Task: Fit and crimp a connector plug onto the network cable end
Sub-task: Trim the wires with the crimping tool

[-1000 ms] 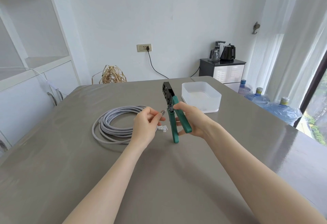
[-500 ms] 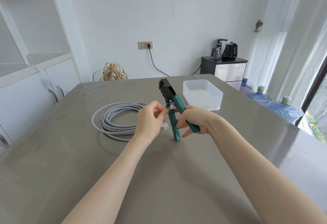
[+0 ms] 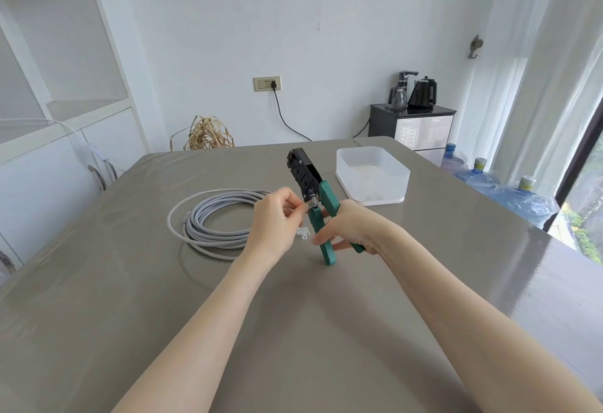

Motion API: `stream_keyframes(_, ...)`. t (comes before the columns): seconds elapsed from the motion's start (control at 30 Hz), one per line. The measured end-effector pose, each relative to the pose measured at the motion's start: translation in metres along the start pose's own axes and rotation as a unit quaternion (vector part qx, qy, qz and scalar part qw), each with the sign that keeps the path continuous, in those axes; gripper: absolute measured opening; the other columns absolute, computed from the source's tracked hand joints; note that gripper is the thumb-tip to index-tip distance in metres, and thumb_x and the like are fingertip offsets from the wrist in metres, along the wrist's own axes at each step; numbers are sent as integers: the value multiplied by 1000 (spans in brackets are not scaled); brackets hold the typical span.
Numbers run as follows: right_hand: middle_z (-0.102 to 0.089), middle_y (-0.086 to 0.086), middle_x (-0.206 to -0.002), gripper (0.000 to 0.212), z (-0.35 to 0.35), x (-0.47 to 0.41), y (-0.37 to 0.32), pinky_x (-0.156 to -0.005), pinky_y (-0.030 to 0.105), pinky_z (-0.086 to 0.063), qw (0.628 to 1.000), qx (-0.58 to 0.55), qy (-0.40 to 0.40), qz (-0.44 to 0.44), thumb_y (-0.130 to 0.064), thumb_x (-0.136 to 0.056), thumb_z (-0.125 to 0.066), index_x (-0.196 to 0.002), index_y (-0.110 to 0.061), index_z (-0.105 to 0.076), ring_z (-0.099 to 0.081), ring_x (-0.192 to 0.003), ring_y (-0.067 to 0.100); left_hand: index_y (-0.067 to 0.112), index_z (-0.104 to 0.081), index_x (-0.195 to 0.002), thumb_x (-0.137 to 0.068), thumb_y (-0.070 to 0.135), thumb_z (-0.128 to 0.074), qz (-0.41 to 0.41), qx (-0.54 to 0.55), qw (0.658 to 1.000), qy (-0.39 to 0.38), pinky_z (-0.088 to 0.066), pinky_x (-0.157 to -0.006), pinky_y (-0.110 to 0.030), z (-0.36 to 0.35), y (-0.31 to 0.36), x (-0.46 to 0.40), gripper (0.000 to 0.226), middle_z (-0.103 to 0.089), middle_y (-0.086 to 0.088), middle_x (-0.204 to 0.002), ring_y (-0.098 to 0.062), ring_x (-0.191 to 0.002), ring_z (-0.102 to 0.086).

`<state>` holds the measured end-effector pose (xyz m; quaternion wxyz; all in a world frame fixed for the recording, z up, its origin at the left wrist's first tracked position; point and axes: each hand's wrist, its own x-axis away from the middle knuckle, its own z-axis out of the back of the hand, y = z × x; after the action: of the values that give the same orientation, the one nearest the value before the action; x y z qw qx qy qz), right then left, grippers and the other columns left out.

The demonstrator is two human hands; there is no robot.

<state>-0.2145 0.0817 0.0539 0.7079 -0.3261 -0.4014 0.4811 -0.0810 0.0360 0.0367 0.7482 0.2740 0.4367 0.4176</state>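
Note:
A grey network cable [image 3: 215, 220] lies coiled on the table, left of centre. My left hand [image 3: 275, 221] pinches the cable end, whose clear plug [image 3: 312, 204] sits at the slot of the crimping tool [image 3: 310, 184]. The tool has a black head and green handles and stands upright, one handle tip on the table. My right hand [image 3: 350, 229] grips the handles, which are spread apart. A few spare clear plugs [image 3: 302, 234] lie on the table just below my left hand.
A white translucent plastic box [image 3: 373, 195] stands behind the tool to the right. The grey table [image 3: 293, 314] runs out to an edge at the right, with water bottles [image 3: 522, 198] on the floor beyond. A shelf unit lines the left wall.
My left hand has brought the cable end with its plug from beside the tool into the tool's slot. The tool has tilted a little and its handles have spread wider.

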Motion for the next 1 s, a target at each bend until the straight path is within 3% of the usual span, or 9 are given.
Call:
stream_keyframes(0.07, -70, 10, -98, 36, -1, 0, 3, -82, 37, -56, 1000, 19, 14, -5, -9, -66, -78, -98, -9, -61, -71, -87, 27, 13, -58, -68, -85, 12, -64, 5, -3, 1000, -7, -46, -57, -20, -1, 1, 0, 18, -68, -8, -69, -22, -65, -66)
stream_keyframes(0.17, -70, 8, -89, 24, -4, 1, 5, -56, 22, -44, 999, 36, 31, -10, -12, -66, -77, -80, -16, -57, -68, -70, 26, 17, -55, -65, -85, 13, -64, 15, -9, 1000, -20, -46, -58, -21, -1, 1, 0, 22, -69, -10, -72, -24, -67, -66)
stream_keyframes(0.27, -72, 12, -98, 26, -7, -1, 7, -60, 26, -48, 999, 22, 26, -12, -7, -67, -74, -89, -12, -61, -69, -59, 28, 17, -55, -65, -85, 13, -64, 25, -17, 999, -28, -47, -61, -23, 0, 0, 0, 23, -69, -10, -73, -26, -69, -66)
stream_keyframes(0.37, -73, 11, -95, 31, -9, -3, 9, -58, 27, -52, 999, 24, 27, -14, -7, -68, -74, -97, -7, -62, -67, -52, 26, 17, -55, -65, -84, 13, -65, 29, -25, 999, -33, -47, -62, -24, 2, 0, 0, 22, -69, -10, -71, -26, -70, -66)
stream_keyframes(0.57, -72, 15, -101, 35, -10, -3, 9, -71, 41, -58, 1000, 13, 24, -14, -5, -69, -75, -100, -1, -60, -64, -55, 30, 14, -55, -67, -85, 11, -62, 12, -58, 997, -43, -45, -60, -24, 5, 1, -1, 20, -63, -4, -65, -23, -65, -62)
stream_keyframes(0.77, -71, 17, -105, 37, -8, 1, 7, -58, 29, -53, 1000, 6, 17, -11, -5, -71, -74, -104, 2, -60, -62, -58, 30, 20, -52, -64, -85, 12, -62, -4, -85, 996, -40, -38, -55, -20, 4, 2, -2, 24, -58, 5, -60, -11, -55, -51)
stream_keyframes(1.0, -71, 17, -104, 39, -8, 3, 5, -69, 33, -52, 1000, 20, 14, -6, -10, -72, -76, -106, 1, -59, -62, -66, 28, 19, -54, -66, -84, 12, -63, -22, -115, 992, -40, -44, -60, -26, 5, 2, -3, 21, -62, -3, -68, -22, -62, -57)
